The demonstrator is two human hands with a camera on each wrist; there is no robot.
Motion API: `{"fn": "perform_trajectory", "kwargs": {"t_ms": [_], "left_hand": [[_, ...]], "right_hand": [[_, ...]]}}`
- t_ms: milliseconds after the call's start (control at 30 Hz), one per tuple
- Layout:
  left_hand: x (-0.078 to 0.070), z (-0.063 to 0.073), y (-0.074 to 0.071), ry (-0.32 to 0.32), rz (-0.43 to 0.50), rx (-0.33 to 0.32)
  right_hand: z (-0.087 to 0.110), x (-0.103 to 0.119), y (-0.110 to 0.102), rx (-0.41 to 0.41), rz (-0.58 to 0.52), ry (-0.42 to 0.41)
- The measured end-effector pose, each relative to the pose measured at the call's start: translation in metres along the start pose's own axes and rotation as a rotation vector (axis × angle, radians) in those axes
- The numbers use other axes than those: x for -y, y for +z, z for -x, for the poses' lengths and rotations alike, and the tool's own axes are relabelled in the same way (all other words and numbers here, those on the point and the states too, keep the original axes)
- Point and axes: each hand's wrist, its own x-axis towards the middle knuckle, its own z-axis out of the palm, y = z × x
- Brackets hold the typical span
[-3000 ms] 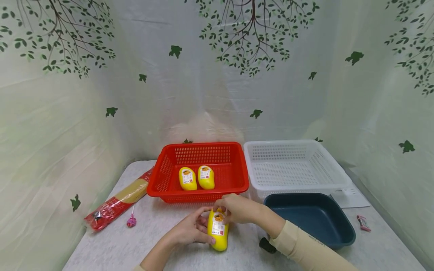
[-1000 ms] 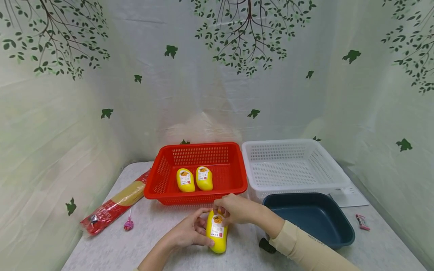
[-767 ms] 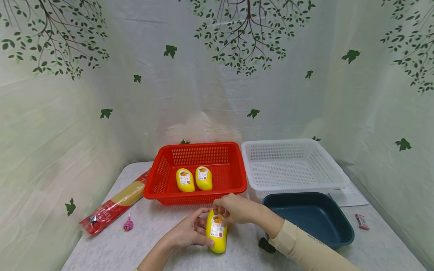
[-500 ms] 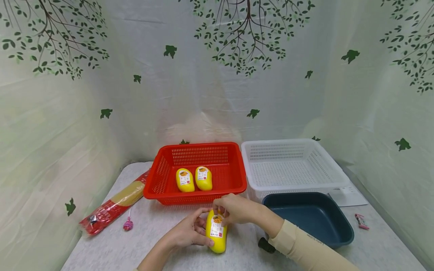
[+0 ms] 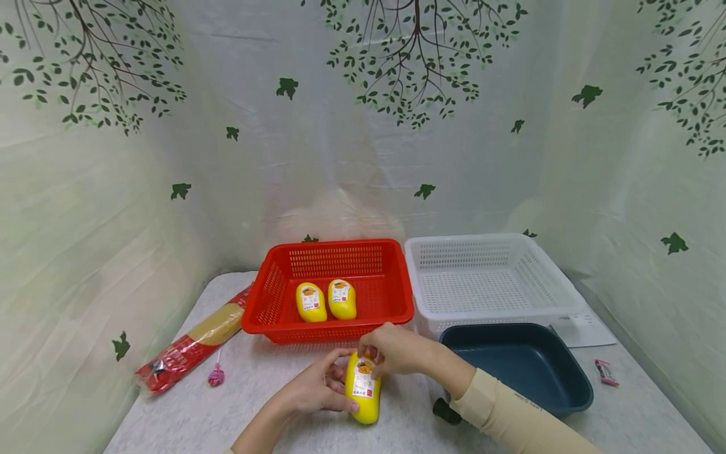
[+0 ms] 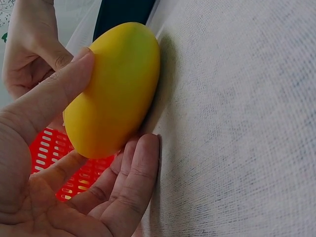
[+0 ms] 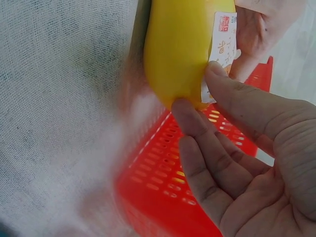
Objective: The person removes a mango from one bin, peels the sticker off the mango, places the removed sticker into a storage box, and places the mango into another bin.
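Note:
In the head view a yellow mango (image 5: 365,413) lies lengthwise at the front middle of the table, its white label (image 5: 363,384) facing up. My left hand (image 5: 314,388) grips its left side; in the left wrist view the thumb presses one side of the mango (image 6: 121,84) and the fingers curl beneath. From the far end my right hand (image 5: 397,348) pinches it. The right wrist view has that thumb on the edge of the label (image 7: 224,37) and the fingertips at the end of the mango (image 7: 180,49). Two similar labelled mangoes (image 5: 342,306) sit inside the red basket (image 5: 329,329).
A white basket (image 5: 499,312) stands back right, with a dark blue basin (image 5: 516,372) before it, beside my right forearm. At left lie a red-and-yellow long packet (image 5: 193,343) and a pink lollipop (image 5: 216,377). A small black object (image 5: 446,411) and a wrapped candy (image 5: 606,372) lie right.
The head view has shifted slightly since the oldest frame. Both hands keep their hold on the mango, with hardly any movement.

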Motion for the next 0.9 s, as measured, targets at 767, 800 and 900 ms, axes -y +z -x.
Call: {"fn": "perform_trajectory", "kwargs": {"t_ms": [767,800,900], "left_hand": [[0.001,0.000,-0.001,-0.001,0.007,0.007],[0.001,0.000,-0.001,-0.001,0.006,0.006],[0.001,0.000,-0.001,-0.002,0.000,0.000]], "right_hand": [[-0.012,0.000,0.001,-0.043,0.023,-0.009],[-0.013,-0.001,0.001,-0.045,0.027,-0.009],[-0.014,-0.001,0.003,-0.055,0.044,-0.013]]}}
